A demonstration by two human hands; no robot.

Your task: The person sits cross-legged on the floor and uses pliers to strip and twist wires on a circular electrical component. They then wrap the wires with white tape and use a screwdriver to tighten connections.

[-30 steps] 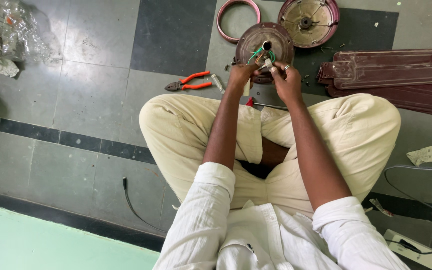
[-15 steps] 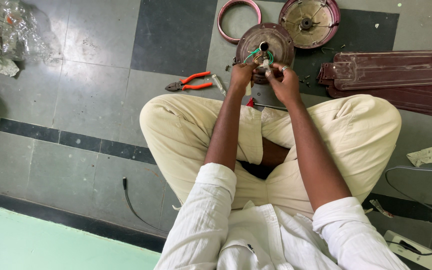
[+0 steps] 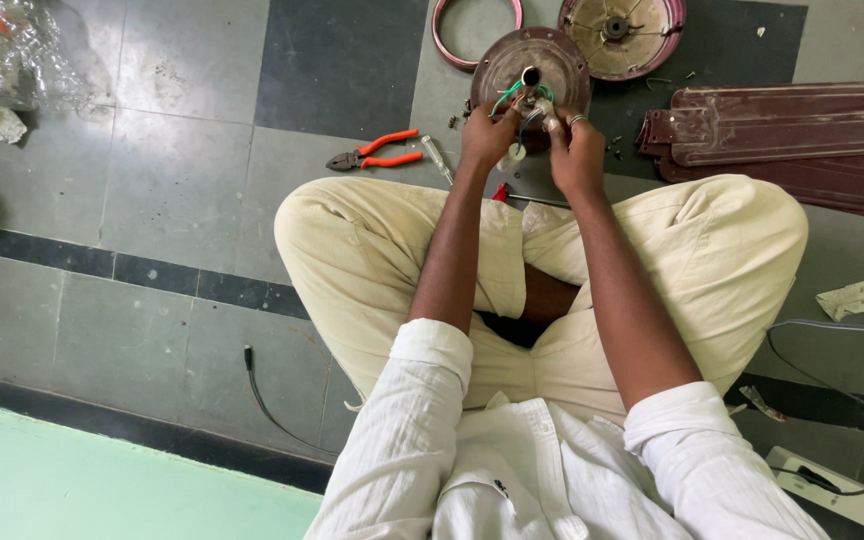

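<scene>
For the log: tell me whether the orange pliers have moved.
No. The orange pliers lie on the same grey floor tile, left of the left hand.

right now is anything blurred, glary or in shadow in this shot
Head view: even soft daylight, no harsh glare; the hands, left hand and right hand, are sharp on the fan motor; dark shadow sits at the left edge of the tiled floor; wide lens bends the edges slightly.

A round, dark brown fan motor (image 3: 512,62) lies flat on the floor, green wires (image 3: 508,94) curling from its centre shaft.
</scene>
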